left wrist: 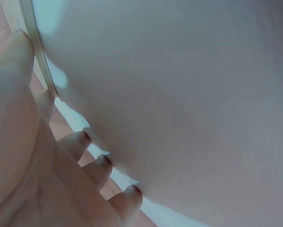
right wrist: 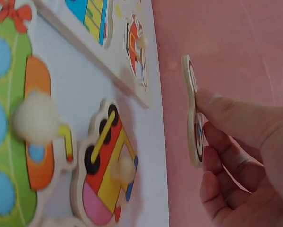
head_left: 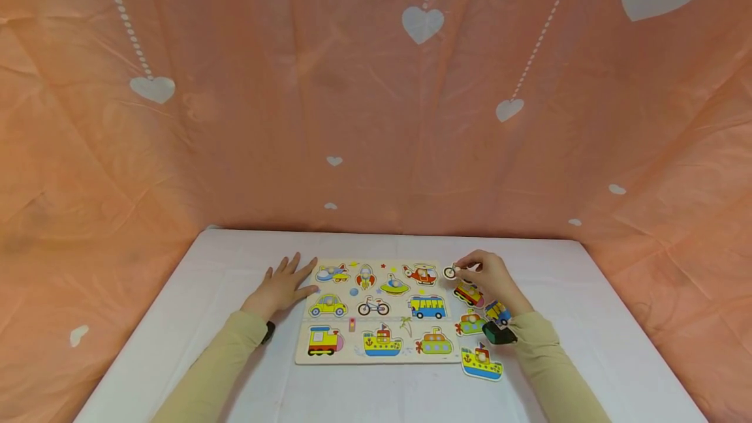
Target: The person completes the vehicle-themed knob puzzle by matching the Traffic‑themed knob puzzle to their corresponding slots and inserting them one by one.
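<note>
The bike (right wrist: 192,113) could twist or drop if the narrow pinch of the right hand (head_left: 489,273) slips, and a low swing might knock the nearby train (head_left: 468,293). The bike sits at that hand's thumb and fingertips, beside the board (head_left: 346,360); the left hand (head_left: 279,292), fingers spread, touches the board's left edge

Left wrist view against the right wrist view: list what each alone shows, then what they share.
Left wrist only: the bare left hand. Right wrist only: the bare right hand pinching a thin wooden bicycle piece, plus a red-and-yellow wooden train piece and a green-and-orange wooden submarine piece. Both: the pale wooden puzzle board, mainly its edge in the left view, and the white table.
</note>
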The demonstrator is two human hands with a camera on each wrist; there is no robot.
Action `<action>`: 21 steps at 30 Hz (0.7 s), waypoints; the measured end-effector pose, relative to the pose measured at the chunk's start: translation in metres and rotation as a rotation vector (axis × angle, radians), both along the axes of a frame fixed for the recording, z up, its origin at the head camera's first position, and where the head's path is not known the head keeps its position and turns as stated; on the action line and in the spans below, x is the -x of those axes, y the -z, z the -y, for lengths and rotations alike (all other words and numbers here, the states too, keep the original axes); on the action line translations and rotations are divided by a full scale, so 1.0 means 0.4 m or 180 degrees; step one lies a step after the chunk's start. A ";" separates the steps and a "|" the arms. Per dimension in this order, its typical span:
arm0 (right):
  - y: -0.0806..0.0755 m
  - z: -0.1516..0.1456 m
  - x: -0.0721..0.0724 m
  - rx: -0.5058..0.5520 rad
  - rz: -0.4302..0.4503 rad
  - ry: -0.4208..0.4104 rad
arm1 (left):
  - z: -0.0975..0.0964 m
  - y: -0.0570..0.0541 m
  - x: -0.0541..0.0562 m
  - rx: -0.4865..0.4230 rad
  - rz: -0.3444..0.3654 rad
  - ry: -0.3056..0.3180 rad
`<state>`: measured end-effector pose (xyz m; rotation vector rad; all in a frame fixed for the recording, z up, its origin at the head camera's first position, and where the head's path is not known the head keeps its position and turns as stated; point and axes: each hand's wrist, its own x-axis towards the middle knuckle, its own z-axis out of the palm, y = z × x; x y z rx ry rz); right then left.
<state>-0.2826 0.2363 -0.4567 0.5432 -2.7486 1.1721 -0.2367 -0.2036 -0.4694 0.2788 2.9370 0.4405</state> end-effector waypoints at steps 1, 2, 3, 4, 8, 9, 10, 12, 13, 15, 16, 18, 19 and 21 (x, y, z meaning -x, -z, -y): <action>0.000 0.004 0.000 0.0009 0.0003 -0.0023 | 0.000 0.000 -0.001 0.0004 0.0001 0.0000; 0.001 0.008 -0.001 0.0011 0.0012 -0.0042 | 0.000 0.001 -0.001 0.0006 -0.0008 0.0002; 0.001 0.014 -0.002 0.0025 0.0015 -0.0059 | 0.000 0.002 -0.001 0.0011 -0.0010 0.0001; 0.001 0.018 -0.003 0.0022 0.0008 -0.0087 | 0.000 0.002 -0.002 0.0017 -0.0011 -0.0001; 0.004 0.041 -0.009 0.0019 -0.0049 -0.0193 | -0.001 0.002 -0.002 0.0032 -0.0011 -0.0012; 0.005 0.048 -0.011 0.0029 -0.0077 -0.0226 | -0.001 0.001 -0.002 0.0033 -0.0007 -0.0014; 0.006 0.053 -0.012 0.0037 -0.0109 -0.0273 | -0.001 0.001 -0.001 0.0036 -0.0003 -0.0016; 0.009 0.063 -0.015 0.0050 -0.0148 -0.0327 | -0.001 0.001 -0.001 0.0033 0.0010 -0.0021; 0.009 0.068 -0.017 0.0067 -0.0153 -0.0356 | -0.001 0.001 -0.001 0.0032 0.0014 -0.0020; 0.011 0.077 -0.021 0.0087 -0.0122 -0.0401 | -0.002 0.002 0.000 0.0028 0.0025 -0.0019; 0.011 0.082 -0.023 0.0099 -0.0088 -0.0420 | -0.002 0.002 0.000 0.0030 0.0032 -0.0022; 0.011 0.091 -0.026 0.0121 0.0004 -0.0444 | -0.003 0.002 0.000 0.0023 0.0035 -0.0021; 0.009 0.096 -0.028 0.0142 0.0064 -0.0449 | -0.002 0.003 0.001 0.0025 0.0025 -0.0016; 0.008 0.105 -0.029 0.0140 0.0131 -0.0452 | -0.003 0.002 0.001 0.0021 0.0014 -0.0018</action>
